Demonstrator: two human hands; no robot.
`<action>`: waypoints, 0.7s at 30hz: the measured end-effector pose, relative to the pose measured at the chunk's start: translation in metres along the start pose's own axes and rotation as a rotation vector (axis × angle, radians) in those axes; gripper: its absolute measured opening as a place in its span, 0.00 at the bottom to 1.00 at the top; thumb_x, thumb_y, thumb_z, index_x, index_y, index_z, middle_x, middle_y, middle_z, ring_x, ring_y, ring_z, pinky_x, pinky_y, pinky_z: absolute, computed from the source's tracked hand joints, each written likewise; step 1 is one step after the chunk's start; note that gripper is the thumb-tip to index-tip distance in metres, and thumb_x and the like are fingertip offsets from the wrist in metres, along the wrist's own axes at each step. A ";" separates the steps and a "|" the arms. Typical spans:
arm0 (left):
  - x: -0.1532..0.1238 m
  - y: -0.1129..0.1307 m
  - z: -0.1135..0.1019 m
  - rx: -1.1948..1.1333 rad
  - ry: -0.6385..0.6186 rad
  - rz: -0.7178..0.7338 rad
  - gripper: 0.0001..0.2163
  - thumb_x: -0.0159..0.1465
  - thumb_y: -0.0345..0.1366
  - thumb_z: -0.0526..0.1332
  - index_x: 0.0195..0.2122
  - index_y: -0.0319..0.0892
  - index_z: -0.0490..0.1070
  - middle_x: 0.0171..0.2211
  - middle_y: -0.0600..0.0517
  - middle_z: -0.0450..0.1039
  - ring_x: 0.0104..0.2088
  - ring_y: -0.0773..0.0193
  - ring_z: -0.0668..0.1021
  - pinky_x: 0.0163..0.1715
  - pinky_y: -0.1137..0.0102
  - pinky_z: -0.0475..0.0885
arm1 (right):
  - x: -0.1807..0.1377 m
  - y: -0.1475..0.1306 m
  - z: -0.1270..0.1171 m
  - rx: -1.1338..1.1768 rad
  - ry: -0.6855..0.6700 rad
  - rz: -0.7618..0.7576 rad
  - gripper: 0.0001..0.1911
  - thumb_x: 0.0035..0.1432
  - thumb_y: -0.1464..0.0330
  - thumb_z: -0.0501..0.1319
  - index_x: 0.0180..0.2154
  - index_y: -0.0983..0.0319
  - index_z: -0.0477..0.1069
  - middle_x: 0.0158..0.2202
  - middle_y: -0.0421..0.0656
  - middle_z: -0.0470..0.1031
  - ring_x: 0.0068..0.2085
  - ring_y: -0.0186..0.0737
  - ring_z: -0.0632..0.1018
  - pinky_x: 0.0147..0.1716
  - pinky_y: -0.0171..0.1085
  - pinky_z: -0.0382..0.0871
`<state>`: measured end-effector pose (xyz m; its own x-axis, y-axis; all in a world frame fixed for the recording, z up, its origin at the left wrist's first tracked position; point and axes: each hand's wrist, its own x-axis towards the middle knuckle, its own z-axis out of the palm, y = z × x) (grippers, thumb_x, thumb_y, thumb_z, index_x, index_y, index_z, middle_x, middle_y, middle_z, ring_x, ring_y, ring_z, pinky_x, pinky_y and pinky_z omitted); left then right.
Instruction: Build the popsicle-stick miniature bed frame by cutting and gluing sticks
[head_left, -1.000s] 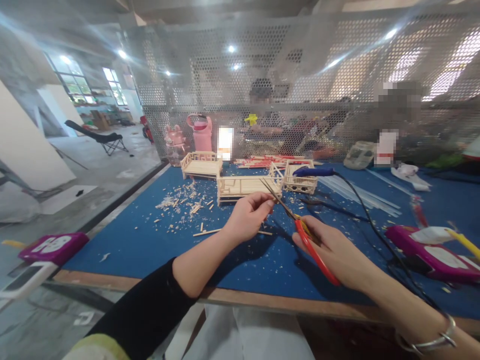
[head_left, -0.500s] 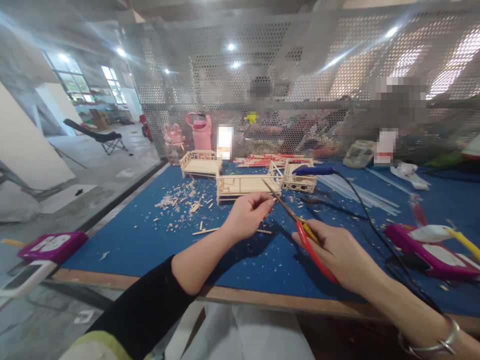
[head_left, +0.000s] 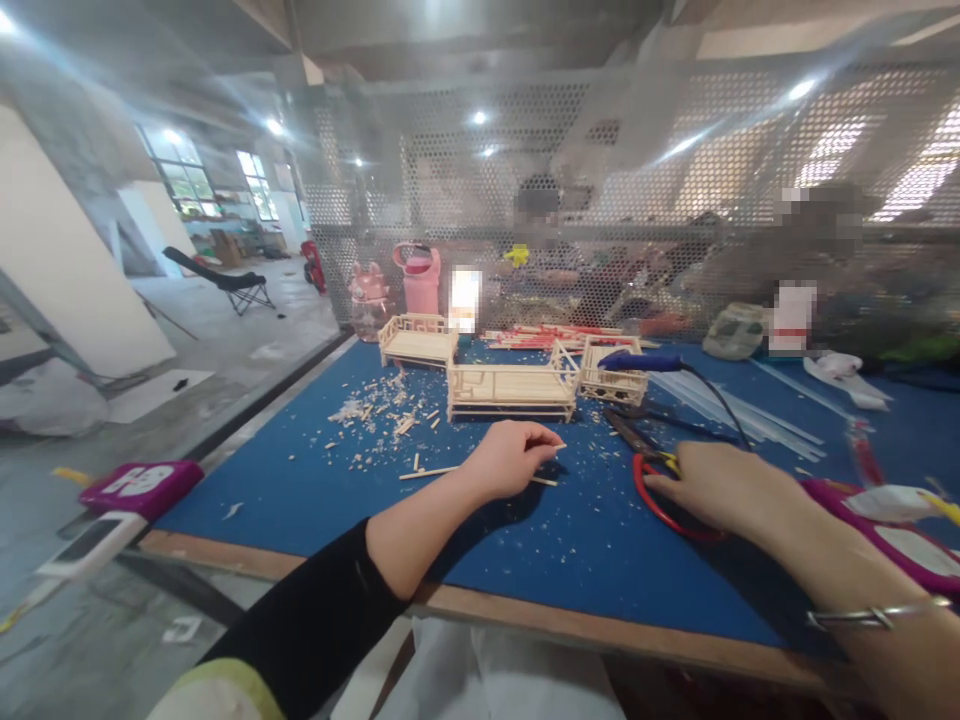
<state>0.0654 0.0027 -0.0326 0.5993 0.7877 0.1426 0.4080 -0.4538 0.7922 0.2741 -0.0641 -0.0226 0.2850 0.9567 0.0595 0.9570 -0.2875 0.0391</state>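
My left hand [head_left: 506, 460] pinches a short, thin wooden stick [head_left: 559, 447] between thumb and fingertips, just in front of a miniature wooden bench-like frame [head_left: 510, 388]. My right hand [head_left: 705, 487] is closed on the red-and-yellow handles of a pair of scissors [head_left: 643, 470], low over the blue tabletop. Their blades point away to the upper left, near a blue-handled corded tool [head_left: 645, 362]. Partly behind my left wrist, a longer wooden stick [head_left: 427, 473] lies on the table.
Two more small wooden frames [head_left: 417, 345] [head_left: 615, 372] stand behind. Wood scraps [head_left: 390, 410] litter the left side. Translucent sticks [head_left: 735, 410], red-and-wood sticks [head_left: 555, 337] and a pink bottle [head_left: 421, 280] lie or stand farther back. A perforated screen [head_left: 450, 190] closes the far edge; people sit beyond it.
My right hand has moved the scissors away from the stick, to the right and down toward the tabletop. My left hand still holds the small stick. The camera view has shifted slightly.
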 end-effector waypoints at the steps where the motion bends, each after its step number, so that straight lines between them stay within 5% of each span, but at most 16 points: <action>1: 0.000 -0.001 0.000 -0.018 0.021 0.008 0.07 0.56 0.31 0.56 0.34 0.38 0.72 0.28 0.53 0.72 0.28 0.68 0.70 0.31 0.73 0.64 | 0.003 -0.006 -0.007 -0.008 0.046 -0.048 0.12 0.49 0.61 0.59 0.28 0.63 0.73 0.27 0.53 0.76 0.27 0.50 0.76 0.22 0.39 0.62; 5: 0.003 -0.008 -0.004 -0.086 0.146 0.110 0.09 0.57 0.31 0.56 0.40 0.39 0.65 0.23 0.57 0.64 0.24 0.71 0.66 0.26 0.75 0.61 | 0.016 -0.045 -0.033 0.292 0.201 -0.581 0.14 0.55 0.67 0.54 0.42 0.58 0.73 0.35 0.45 0.79 0.34 0.41 0.77 0.30 0.36 0.66; 7: 0.006 -0.013 -0.011 -0.103 0.201 0.156 0.09 0.57 0.31 0.55 0.40 0.40 0.62 0.21 0.59 0.61 0.23 0.71 0.65 0.25 0.75 0.61 | 0.026 -0.067 -0.040 0.399 0.248 -0.740 0.14 0.55 0.71 0.53 0.41 0.57 0.74 0.35 0.42 0.79 0.34 0.38 0.77 0.32 0.34 0.65; 13: 0.012 -0.020 -0.037 -0.051 0.311 0.136 0.11 0.56 0.30 0.56 0.41 0.41 0.58 0.22 0.59 0.65 0.23 0.71 0.68 0.26 0.75 0.62 | 0.055 -0.096 -0.041 0.463 0.198 -0.821 0.08 0.53 0.70 0.58 0.28 0.60 0.76 0.27 0.40 0.78 0.28 0.34 0.75 0.27 0.32 0.62; 18: 0.008 -0.017 -0.046 0.056 0.327 0.100 0.14 0.55 0.29 0.57 0.43 0.41 0.61 0.23 0.58 0.69 0.24 0.70 0.71 0.27 0.74 0.64 | 0.066 -0.101 -0.029 0.444 0.215 -0.840 0.06 0.52 0.71 0.60 0.27 0.61 0.75 0.26 0.41 0.77 0.28 0.35 0.74 0.28 0.33 0.62; 21: 0.008 -0.014 -0.059 0.156 0.509 0.061 0.08 0.57 0.32 0.56 0.39 0.41 0.66 0.24 0.55 0.72 0.24 0.68 0.72 0.28 0.72 0.65 | 0.071 -0.104 -0.014 0.503 0.308 -0.841 0.06 0.52 0.74 0.58 0.29 0.63 0.74 0.28 0.43 0.76 0.31 0.35 0.74 0.32 0.33 0.64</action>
<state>0.0237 0.0402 -0.0073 0.2305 0.8430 0.4860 0.5039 -0.5307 0.6815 0.1937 0.0336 -0.0087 -0.4467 0.7660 0.4623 0.7727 0.5908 -0.2322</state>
